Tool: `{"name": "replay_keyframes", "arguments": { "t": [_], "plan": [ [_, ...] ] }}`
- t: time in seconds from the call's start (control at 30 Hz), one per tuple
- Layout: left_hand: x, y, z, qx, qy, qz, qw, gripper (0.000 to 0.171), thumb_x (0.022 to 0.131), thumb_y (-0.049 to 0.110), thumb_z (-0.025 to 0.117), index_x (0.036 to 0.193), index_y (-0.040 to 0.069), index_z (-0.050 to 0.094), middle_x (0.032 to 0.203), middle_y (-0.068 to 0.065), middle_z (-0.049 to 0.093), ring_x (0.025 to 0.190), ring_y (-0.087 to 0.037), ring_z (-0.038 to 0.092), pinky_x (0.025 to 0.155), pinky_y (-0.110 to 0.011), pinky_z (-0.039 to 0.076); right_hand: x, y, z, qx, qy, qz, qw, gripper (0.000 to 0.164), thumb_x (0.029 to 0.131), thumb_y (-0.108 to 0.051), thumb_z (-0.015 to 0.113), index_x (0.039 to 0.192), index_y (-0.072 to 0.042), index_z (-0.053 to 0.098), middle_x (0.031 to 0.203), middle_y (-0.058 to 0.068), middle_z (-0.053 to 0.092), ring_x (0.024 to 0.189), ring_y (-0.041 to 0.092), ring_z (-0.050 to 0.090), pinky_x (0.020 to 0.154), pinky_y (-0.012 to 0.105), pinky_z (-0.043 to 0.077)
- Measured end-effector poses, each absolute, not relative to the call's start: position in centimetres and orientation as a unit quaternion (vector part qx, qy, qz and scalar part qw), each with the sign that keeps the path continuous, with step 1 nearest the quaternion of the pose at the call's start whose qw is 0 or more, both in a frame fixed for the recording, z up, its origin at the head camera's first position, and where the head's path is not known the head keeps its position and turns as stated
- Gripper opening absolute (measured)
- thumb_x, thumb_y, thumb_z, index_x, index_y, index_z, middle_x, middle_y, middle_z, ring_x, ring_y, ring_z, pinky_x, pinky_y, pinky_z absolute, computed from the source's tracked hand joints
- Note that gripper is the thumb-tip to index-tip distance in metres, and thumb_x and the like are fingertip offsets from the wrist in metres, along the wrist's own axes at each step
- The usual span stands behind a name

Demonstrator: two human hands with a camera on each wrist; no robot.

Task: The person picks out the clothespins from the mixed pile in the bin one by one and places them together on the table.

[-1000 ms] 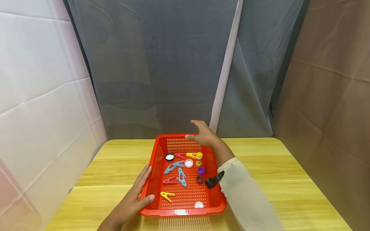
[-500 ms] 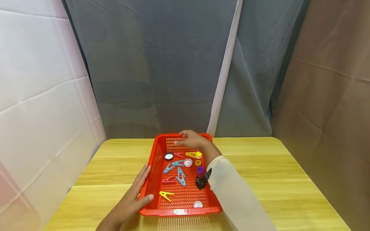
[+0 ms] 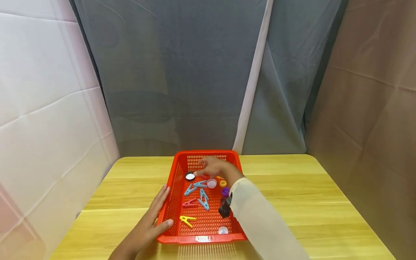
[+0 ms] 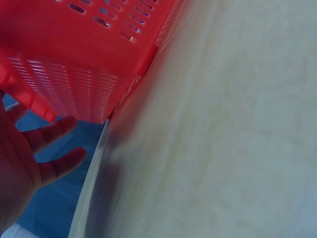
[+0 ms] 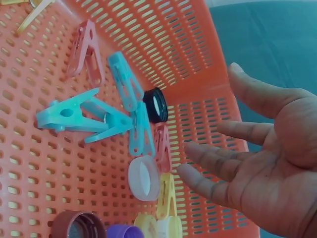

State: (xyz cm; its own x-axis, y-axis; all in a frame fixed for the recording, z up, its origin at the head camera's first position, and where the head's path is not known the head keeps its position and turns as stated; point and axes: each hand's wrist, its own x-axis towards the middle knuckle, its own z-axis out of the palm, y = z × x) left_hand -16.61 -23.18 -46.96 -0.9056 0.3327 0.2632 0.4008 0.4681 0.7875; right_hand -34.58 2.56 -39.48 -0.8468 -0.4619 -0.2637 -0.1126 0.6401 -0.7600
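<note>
A red perforated plastic basket stands on the table, holding clothespins and bottle caps. My left hand rests against its left wall near the front corner, fingers extended. Over the basket's far end hovers my right hand, its fingers loosely spread with nothing held, as the right wrist view shows. Nearest to it are a black cap, a red clothespin and a pale pink cap. Several blue clothespins lie mid-basket, with another red clothespin and a yellow clothespin closer to me.
A purple cap, a yellow cap and a dark brown cap lie along the basket's right side. A clear cap sits near the front wall. Wooden tabletop surrounds the basket; a grey curtain hangs behind.
My right hand has moved left and down from above the far right rim to inside the basket's far end. The left hand stays on the left wall, and the basket shifted barely.
</note>
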Motion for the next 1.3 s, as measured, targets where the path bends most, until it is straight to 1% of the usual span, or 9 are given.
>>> {"name": "replay_keyframes", "arguments": {
  "t": [0.1,0.23,0.33,0.5,0.7,0.93,1.03,1.2,1.3],
  "plan": [
    [-16.6,-23.1,-46.9,-0.214,-0.856,-0.468,0.037,0.084,0.096,0.023,0.063,0.161,0.027,0.009,0.168,0.008,-0.003,0.152,-0.035,0.004,0.101,-0.074,0.034,-34.6,2.7,-39.7,-0.171,0.888,-0.364,0.225,0.075,0.083,-0.045,0.076,0.147,-0.018,0.047,0.148,0.006,0.05,0.131,0.032,0.048,0.109,0.054,0.042],
    [-16.5,-23.1,-46.8,-0.218,-0.857,-0.465,0.041,0.085,0.095,0.022,0.063,0.161,0.026,0.009,0.169,0.001,-0.003,0.15,-0.045,0.005,0.101,-0.073,0.035,-34.7,2.8,-39.9,-0.188,0.895,-0.333,0.23,0.075,0.083,-0.043,0.076,0.148,-0.02,0.046,0.152,0.006,0.046,0.129,0.031,0.05,0.107,0.052,0.044],
    [-16.5,-23.0,-46.7,-0.22,-0.858,-0.463,0.041,0.085,0.095,0.021,0.063,0.161,0.025,0.009,0.169,-0.001,-0.003,0.149,-0.047,0.005,0.1,-0.073,0.035,-34.8,2.8,-40.1,-0.188,0.901,-0.317,0.23,0.075,0.083,-0.042,0.077,0.148,-0.023,0.047,0.153,0.005,0.044,0.129,0.03,0.05,0.106,0.051,0.045],
    [-16.5,-23.0,-46.7,-0.205,-0.858,-0.471,0.03,0.085,0.095,0.024,0.063,0.16,0.029,0.01,0.169,0.005,-0.003,0.151,-0.038,0.004,0.102,-0.072,0.035,-34.7,2.8,-40.3,-0.185,0.899,-0.321,0.233,0.075,0.083,-0.045,0.076,0.148,-0.022,0.047,0.156,0.006,0.041,0.131,0.031,0.047,0.108,0.052,0.043],
    [-16.6,-23.1,-46.9,-0.207,-0.856,-0.472,0.026,0.085,0.095,0.024,0.064,0.16,0.029,0.009,0.169,0.003,-0.003,0.151,-0.041,0.004,0.102,-0.075,0.032,-34.0,2.8,-40.1,-0.167,0.895,-0.333,0.243,0.075,0.083,-0.047,0.075,0.147,-0.021,0.047,0.154,0.006,0.042,0.131,0.032,0.046,0.107,0.054,0.044],
    [-16.8,-23.4,-47.2,-0.229,-0.854,-0.465,0.043,0.085,0.096,0.021,0.063,0.161,0.025,0.009,0.169,0.007,-0.003,0.152,-0.009,0.001,0.101,-0.076,0.03,-33.7,2.8,-39.8,-0.155,0.889,-0.348,0.255,0.074,0.084,-0.047,0.074,0.146,-0.019,0.048,0.146,0.005,0.049,0.12,0.03,0.054,0.104,0.053,0.047],
    [-16.8,-23.5,-47.2,-0.227,-0.853,-0.468,0.041,0.085,0.096,0.021,0.063,0.161,0.026,0.009,0.168,0.008,-0.003,0.151,-0.004,0.0,0.101,-0.077,0.03,-33.6,2.8,-39.9,-0.144,0.882,-0.361,0.265,0.073,0.083,-0.045,0.075,0.146,-0.018,0.048,0.139,0.006,0.052,0.114,0.031,0.058,0.102,0.053,0.048],
    [-16.6,-23.4,-47.0,-0.226,-0.851,-0.472,0.039,0.085,0.095,0.021,0.064,0.161,0.027,0.009,0.168,0.008,-0.003,0.147,0.007,-0.002,0.101,-0.077,0.029,-33.6,2.8,-40.1,-0.136,0.883,-0.358,0.27,0.074,0.082,-0.044,0.077,0.145,-0.018,0.049,0.141,0.006,0.051,0.115,0.03,0.056,0.105,0.056,0.045],
    [-16.5,-23.3,-46.8,-0.223,-0.853,-0.47,0.041,0.085,0.095,0.021,0.064,0.161,0.027,0.01,0.168,0.008,-0.002,0.148,0.006,-0.002,0.102,-0.077,0.028,-33.7,2.7,-40.1,-0.137,0.886,-0.352,0.271,0.075,0.082,-0.044,0.077,0.146,-0.019,0.048,0.143,0.006,0.05,0.118,0.031,0.055,0.106,0.056,0.044]
  ]
}}
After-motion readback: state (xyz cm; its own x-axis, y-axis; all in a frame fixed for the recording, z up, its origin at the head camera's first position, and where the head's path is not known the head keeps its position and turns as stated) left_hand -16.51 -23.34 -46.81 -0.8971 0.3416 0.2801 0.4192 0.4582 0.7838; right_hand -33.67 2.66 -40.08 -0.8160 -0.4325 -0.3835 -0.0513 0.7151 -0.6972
